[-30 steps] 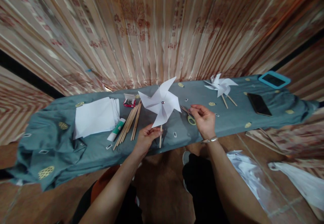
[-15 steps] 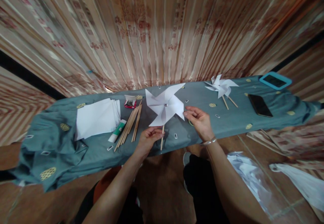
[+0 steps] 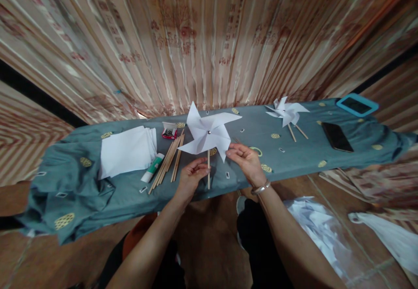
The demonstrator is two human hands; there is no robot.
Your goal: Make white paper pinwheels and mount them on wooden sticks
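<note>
A white paper pinwheel [image 3: 214, 136] with a silver pin at its centre stands upright before me. My left hand [image 3: 192, 176] pinches its thin wooden stick [image 3: 209, 181] between thumb and fingers, below the blades. At the lower right blade, the fingertips of my right hand [image 3: 245, 160] close on the paper edge; the exact contact is hard to see. A silver bracelet [image 3: 260, 188] is on the right wrist. Left of the pinwheel lie several wooden sticks [image 3: 166, 162], a green and white glue stick [image 3: 153, 168] and a small open box of pins [image 3: 169, 131].
White paper sheets [image 3: 126, 152] are stacked at the left of the cloth-covered table [image 3: 294, 160]. Finished-looking pinwheels [image 3: 285, 111], a dark phone [image 3: 337, 136] and a blue-framed device [image 3: 357, 105] lie to the right. A green ring [image 3: 257, 151] is behind my right hand. Crumpled white material [image 3: 315, 223] is on the floor.
The pinwheel's blades have turned clockwise. My right hand has shifted left and slightly down with the blade edge, while my left hand stays on the stick.
</note>
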